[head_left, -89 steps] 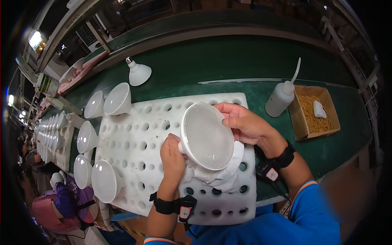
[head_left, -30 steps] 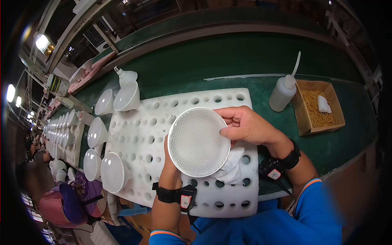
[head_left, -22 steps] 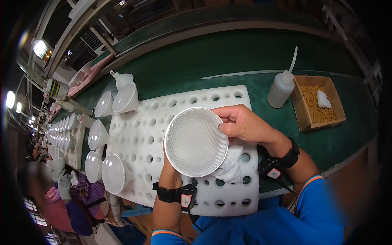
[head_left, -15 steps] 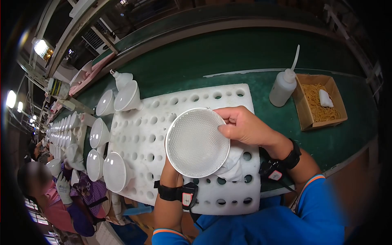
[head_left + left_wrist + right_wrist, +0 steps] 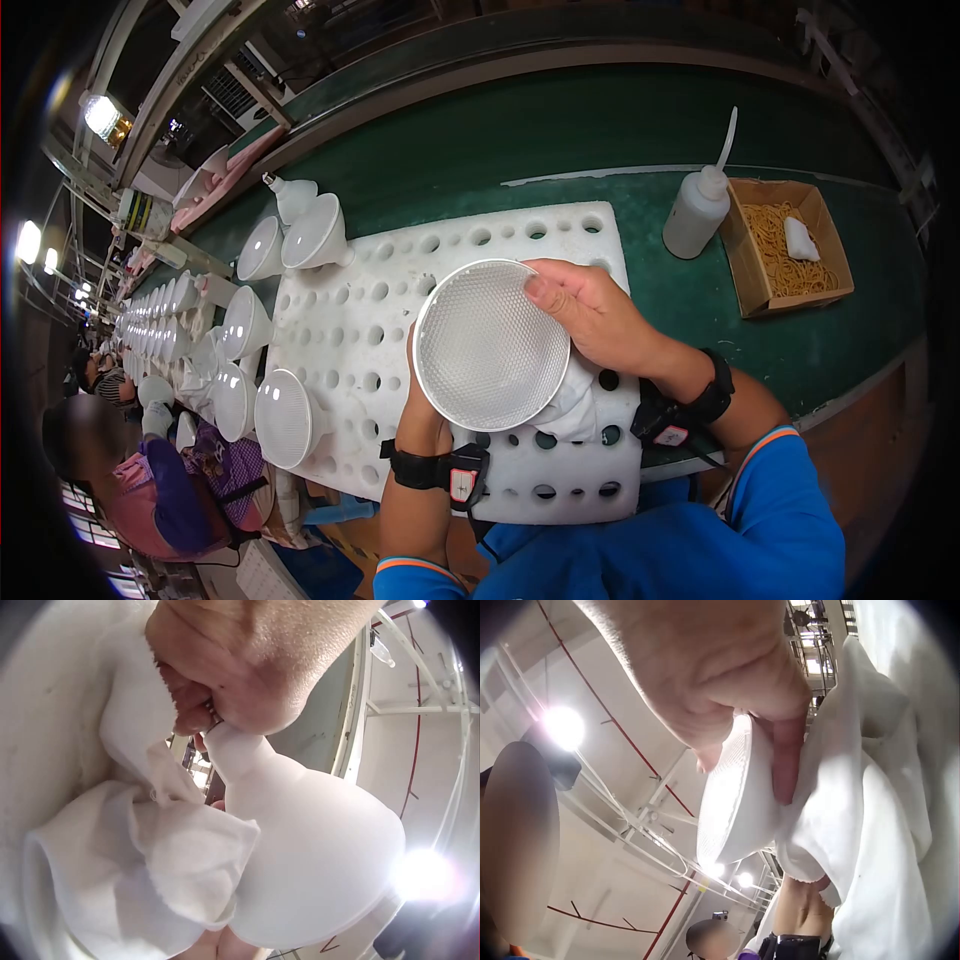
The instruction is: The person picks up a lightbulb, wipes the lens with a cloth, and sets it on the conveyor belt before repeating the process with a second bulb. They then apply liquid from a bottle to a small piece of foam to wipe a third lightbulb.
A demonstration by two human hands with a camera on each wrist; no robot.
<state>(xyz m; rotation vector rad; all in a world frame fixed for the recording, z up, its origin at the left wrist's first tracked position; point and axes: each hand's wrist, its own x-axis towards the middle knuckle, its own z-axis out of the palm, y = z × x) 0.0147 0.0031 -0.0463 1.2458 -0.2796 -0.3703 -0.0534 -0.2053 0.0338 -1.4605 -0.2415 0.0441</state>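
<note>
A white floodlight bulb point(image 5: 490, 345) with a dimpled round lens is held over the foam board point(image 5: 330, 310), lens turned up toward the head camera. My right hand point(image 5: 600, 315) grips its upper right rim, thumb on the lens face and fingers behind. The left hand point(image 5: 225, 660) holds the narrow metal-capped base in the left wrist view; in the head view the bulb hides most of it. A crumpled white cloth point(image 5: 570, 405) lies on the board under the bulb's lower right edge, and hangs close by the bulb in both wrist views.
Several like bulbs point(image 5: 285, 418) stand along the board's left edge; one lies point(image 5: 293, 197) behind them. At right are a squeeze bottle point(image 5: 697, 212) and a carton point(image 5: 755, 265) of rubber bands. Another person point(image 5: 160, 490) sits at the left.
The bulb has turned to face the head camera more squarely, hiding my left hand. My right thumb has moved up onto the lens. The lying bulb has shifted toward the left row.
</note>
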